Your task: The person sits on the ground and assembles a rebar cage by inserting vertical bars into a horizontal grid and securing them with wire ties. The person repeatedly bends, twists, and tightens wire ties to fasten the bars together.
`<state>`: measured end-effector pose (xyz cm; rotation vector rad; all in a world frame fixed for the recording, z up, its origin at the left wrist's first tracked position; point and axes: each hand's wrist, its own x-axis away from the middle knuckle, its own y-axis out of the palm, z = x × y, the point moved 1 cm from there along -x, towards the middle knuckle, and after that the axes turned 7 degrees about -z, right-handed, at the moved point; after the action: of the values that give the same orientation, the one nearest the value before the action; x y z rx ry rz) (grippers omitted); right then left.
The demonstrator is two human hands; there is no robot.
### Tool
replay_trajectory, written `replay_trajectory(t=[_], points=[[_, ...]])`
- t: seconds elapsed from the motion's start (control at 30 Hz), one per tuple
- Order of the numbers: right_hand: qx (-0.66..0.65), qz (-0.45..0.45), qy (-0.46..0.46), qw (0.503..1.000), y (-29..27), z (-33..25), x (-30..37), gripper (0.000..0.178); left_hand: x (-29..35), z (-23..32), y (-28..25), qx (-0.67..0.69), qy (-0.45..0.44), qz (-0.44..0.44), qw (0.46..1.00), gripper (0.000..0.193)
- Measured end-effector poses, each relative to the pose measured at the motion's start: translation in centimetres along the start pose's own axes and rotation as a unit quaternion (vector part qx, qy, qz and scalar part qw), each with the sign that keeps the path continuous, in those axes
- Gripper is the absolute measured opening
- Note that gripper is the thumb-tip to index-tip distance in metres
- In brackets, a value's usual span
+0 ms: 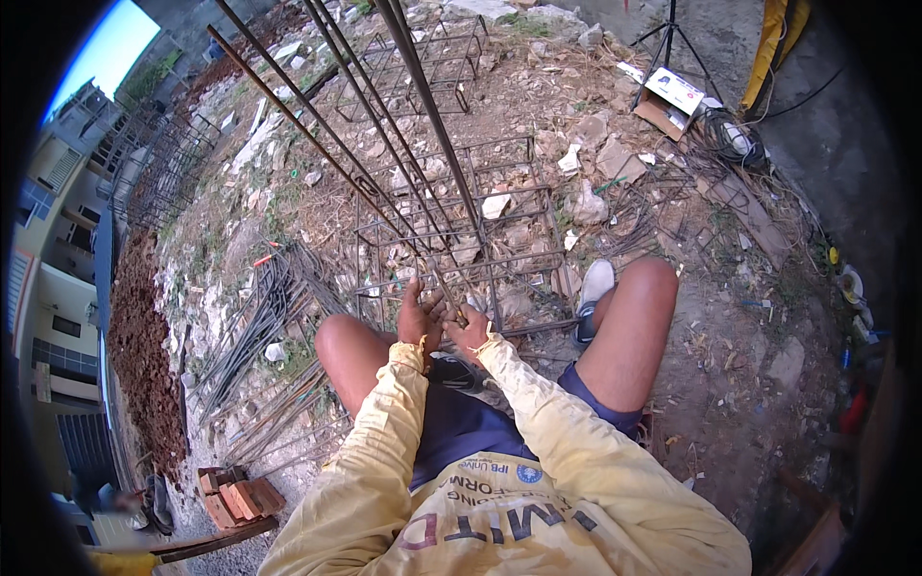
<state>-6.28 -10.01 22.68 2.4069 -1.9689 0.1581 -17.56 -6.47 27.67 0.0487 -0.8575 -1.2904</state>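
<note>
My left hand point(419, 320) is low over the near end of a steel rebar cage point(553, 226), its fingers apart and one pointing upward. Just beside it, my right hand point(468, 329) is closed around a small, brownish, rusty piece that I cannot make out. Long steel bars point(437, 130) slant away from just beyond my hands toward the upper left, over the cage. Thin square rods form the cage's grid, which lies on rubble between my knees. Where my fingers meet the bars is too small to tell.
A bundle of dark rods point(274, 307) lies left of my knee, above stacked red bricks point(235, 497). Another cage point(461, 58) lies farther off. At the upper right are a tripod point(669, 34), an opened cardboard box point(672, 94) and coiled cable point(730, 139). Broken stone litters the ground.
</note>
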Motion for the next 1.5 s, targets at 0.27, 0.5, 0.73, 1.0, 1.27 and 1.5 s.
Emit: replay_trajectory(t=[0.27,0.5,0.73,1.0,1.27,1.5], points=[[-0.022,0.288,-0.024,0.957,-4.5,-0.3,-1.3,0.016,4.1,9.4,7.1,-0.491,0.108,-0.107,0.858,0.077],[-0.015,0.488,0.073,0.87,-7.2,0.9,-2.6,0.02,4.6,15.3,23.8,-0.647,0.416,-0.049,0.637,0.057],[-0.056,0.543,0.092,0.833,-6.8,3.0,-4.1,0.028,3.5,16.5,24.5,-0.658,0.4,-0.034,0.637,0.032],[-0.22,0.469,0.144,0.843,-5.0,9.4,-6.0,0.026,4.2,16.6,22.5,-0.612,0.38,-0.096,0.687,0.033],[-0.182,0.369,0.15,0.899,-5.7,11.1,-6.4,0.025,3.4,18.3,22.6,-0.694,0.343,-0.131,0.619,0.039],[-0.169,0.38,0.129,0.9,-8.6,5.0,-1.9,0.029,4.1,17.9,19.5,-0.856,0.198,-0.244,0.41,0.052]])
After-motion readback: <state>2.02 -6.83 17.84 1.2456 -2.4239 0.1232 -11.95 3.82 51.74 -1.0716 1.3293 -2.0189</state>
